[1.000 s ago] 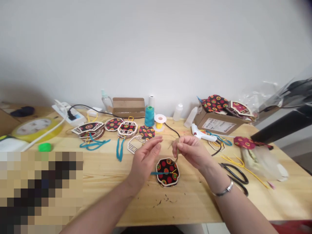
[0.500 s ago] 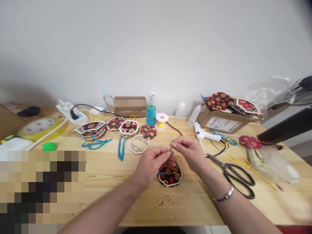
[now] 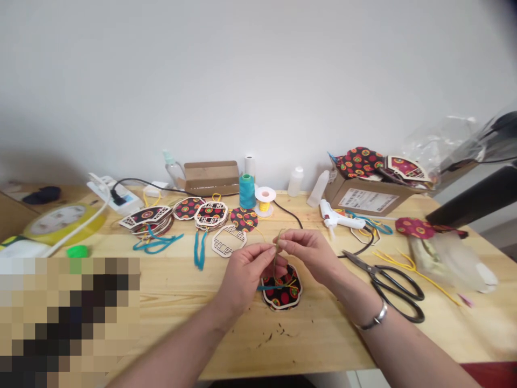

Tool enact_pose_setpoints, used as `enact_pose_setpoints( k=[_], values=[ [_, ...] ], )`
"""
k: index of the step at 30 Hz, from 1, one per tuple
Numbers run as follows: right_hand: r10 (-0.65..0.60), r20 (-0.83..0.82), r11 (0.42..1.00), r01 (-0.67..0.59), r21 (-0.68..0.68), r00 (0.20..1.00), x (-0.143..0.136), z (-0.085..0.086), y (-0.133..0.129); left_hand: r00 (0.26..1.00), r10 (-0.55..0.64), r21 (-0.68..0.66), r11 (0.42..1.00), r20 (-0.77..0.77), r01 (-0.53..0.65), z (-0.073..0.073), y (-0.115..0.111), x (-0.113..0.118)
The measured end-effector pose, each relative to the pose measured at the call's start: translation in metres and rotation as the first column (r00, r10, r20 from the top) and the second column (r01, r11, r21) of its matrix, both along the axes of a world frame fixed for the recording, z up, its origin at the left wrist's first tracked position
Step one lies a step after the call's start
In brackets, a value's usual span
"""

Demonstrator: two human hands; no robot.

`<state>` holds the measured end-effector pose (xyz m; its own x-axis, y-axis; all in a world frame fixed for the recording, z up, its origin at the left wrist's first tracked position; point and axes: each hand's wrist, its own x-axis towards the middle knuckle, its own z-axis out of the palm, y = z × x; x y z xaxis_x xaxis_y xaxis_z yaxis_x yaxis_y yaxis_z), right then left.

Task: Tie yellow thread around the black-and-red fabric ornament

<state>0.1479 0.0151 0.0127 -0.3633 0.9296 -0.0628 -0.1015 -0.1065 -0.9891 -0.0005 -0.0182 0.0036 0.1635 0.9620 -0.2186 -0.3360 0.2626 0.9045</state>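
Note:
Above the middle of the table, my left hand (image 3: 251, 268) pinches a thin olive cord (image 3: 275, 265) between thumb and fingers. My right hand (image 3: 310, 252) is closed on the same cord close by, the fingertips of both hands almost touching. Part of the cord hangs below the fingers; its exact path between them is too small to make out. Just beneath lies a patterned fabric piece with a pale wooden rim (image 3: 283, 295), a blue strip and yellow cord across it. Its upper part is partly hidden by my hands.
Black-handled scissors (image 3: 398, 285) lie right of my right arm, with a white glue gun (image 3: 341, 220) behind. A teal thread cone (image 3: 246, 191) and a yellow cord spool (image 3: 265, 200) stand at the back. Finished-looking fabric ornaments (image 3: 211, 214) lie left; a cardboard box (image 3: 367, 199) stands right.
Both hands have drawn slightly closer together, the right one shifting a little left. The cord now bends and loops near the fingertips. The camera view has shifted slightly.

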Motion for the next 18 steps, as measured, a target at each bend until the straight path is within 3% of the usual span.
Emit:
enact_pose_setpoints(
  k=[7,14,18],
  values=[
    [-0.076,0.037,0.997,0.076,0.0,0.996,-0.0005,-0.0044,0.0038,0.997,0.071,-0.045,0.996,-0.036,-0.072,-0.0012,-0.0004,0.0004],
    [-0.117,0.025,0.993,0.118,-0.014,0.993,-0.0016,-0.0064,0.0048,0.981,0.174,0.041,0.984,-0.088,-0.171,-0.0006,0.0019,0.0015],
    [-0.139,-0.012,0.989,0.138,-0.045,0.99,-0.0014,-0.003,0.0044,0.96,0.198,0.134,0.976,-0.198,-0.174,-0.0021,0.0028,-0.0002]
  ],
)
